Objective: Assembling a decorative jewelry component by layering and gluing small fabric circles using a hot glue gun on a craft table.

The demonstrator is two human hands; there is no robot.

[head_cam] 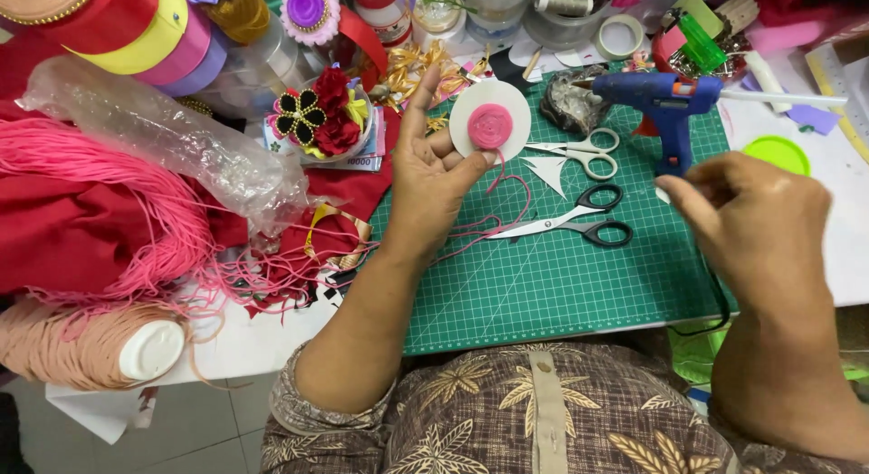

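- The left hand (433, 180) pinches a white paper disc (490, 121) above the green cutting mat's (543, 284) far edge; a small coil of pink cord (490, 125) fills only its centre, and a loose tail hangs.
- The right hand (751, 220), fingers loosely curled and empty, hovers beside the blue glue gun (665, 103).
- Black-handled scissors (579, 222) lie mid-mat.

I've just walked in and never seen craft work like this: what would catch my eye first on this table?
Probably the white disc with a pink cord spiral, held up in the left hand over the green cutting mat. Then the blue glue gun standing just beyond the right hand, and the heap of pink cord at far left.
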